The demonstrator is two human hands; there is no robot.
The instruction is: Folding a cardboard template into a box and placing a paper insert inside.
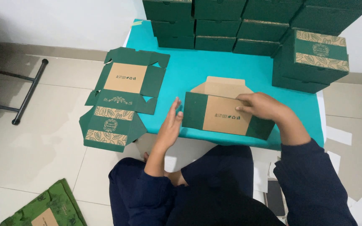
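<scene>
A partly folded green and brown cardboard box blank (225,114) lies on the teal table (214,69) in front of me, its brown flap sticking up at the back. My right hand (261,106) presses down on the blank's right side, fingers flat on the brown panel. My left hand (170,123) stands on edge against the blank's left green side, fingers straight and together. A second blank (122,98), unfolded flat with leaf print, lies over the table's left edge.
Stacks of finished dark green boxes (214,23) fill the table's back; a taller stack with a leaf-printed box (317,56) stands at the right. More green blanks (47,207) lie on the tiled floor at lower left. A black metal stand (30,90) is at left. White paper scraps (340,138) lie at right.
</scene>
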